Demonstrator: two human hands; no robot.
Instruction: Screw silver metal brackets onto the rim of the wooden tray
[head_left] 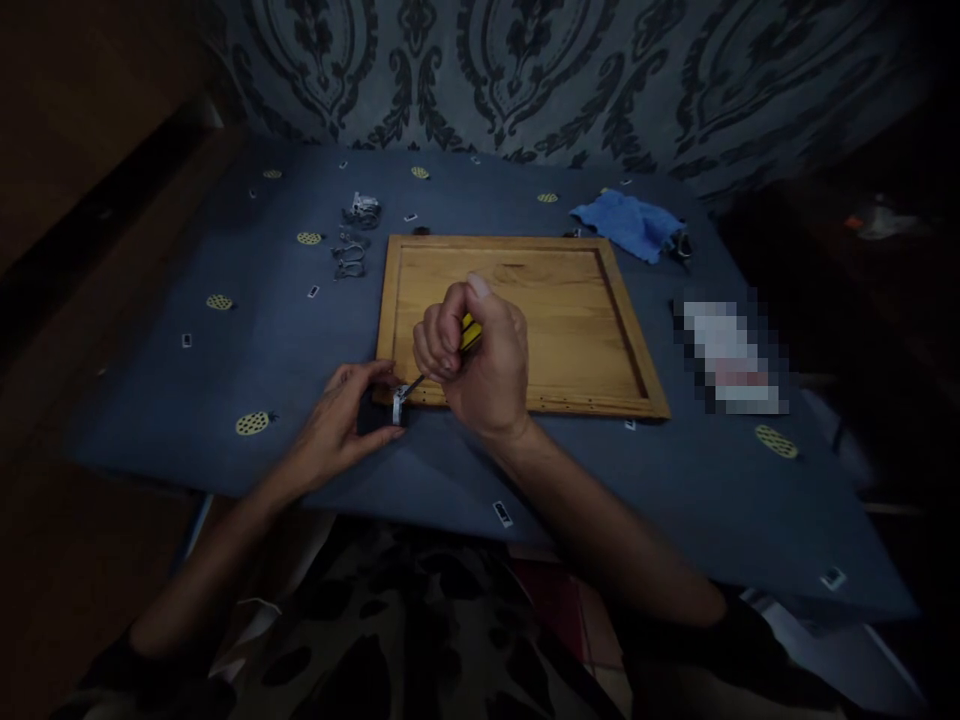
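You look to be mid-step on the metal fitting (pixel 397 408) at the near-L corner of the wooden panel (pixel 570 325): prob. working a screw w/ the screwdriver (pixel 471 336), tho the screw itself is too small to make out. Your R hand (pixel 487 365) is closed in a fist round the yellow-and-black handle, thumb up top, shaft angling down-L to the fitting. Your L hand (pixel 335 420) is part open, fingers on the far side of the fitting and thumb on the near side; seems to be steadying it, but can't tell how firm the pinch is, or if both sides touch. IMO the next move calls for the tip seated square, a small wrist turn w/ light down-pressure, and L fingertips clear of the shaft in case it slips. Pos.-wise: the fitting sits btwn your L thumb & fingers, just below and L of your R fist, at the panel's front edge. The panel lies flat on the cloth-covered bench (pixel 247 370), mostly beyond and R of your hands, R fist over its front-L part; small dark holes dot its front rail (pixel 592 405). More loose metal pieces (pixel 350 262) lie up-L, apart from the panel; blue rag (pixel 628 224) is by the far-R corner.
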